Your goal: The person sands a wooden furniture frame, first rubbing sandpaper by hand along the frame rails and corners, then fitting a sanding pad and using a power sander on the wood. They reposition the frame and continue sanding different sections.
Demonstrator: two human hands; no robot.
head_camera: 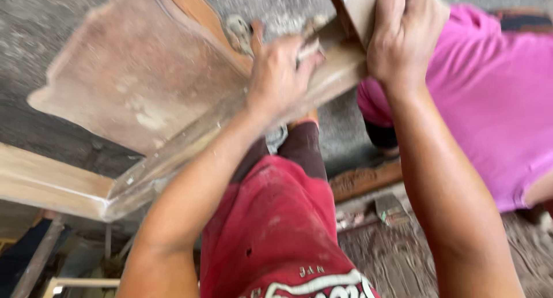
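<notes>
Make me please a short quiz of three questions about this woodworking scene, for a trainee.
1. True or false: the right hand grips a wooden piece at the top of the view.
2. Which colour is the shirt of the other person nearby? A green, B pink, C white.
3. Fill in: the left hand rests on a long wooden ____ beside a shaped panel.

Key: 1 true; 2 B; 3 rail.

Right hand (403, 36) fingertips cut off; frame blurred.
</notes>
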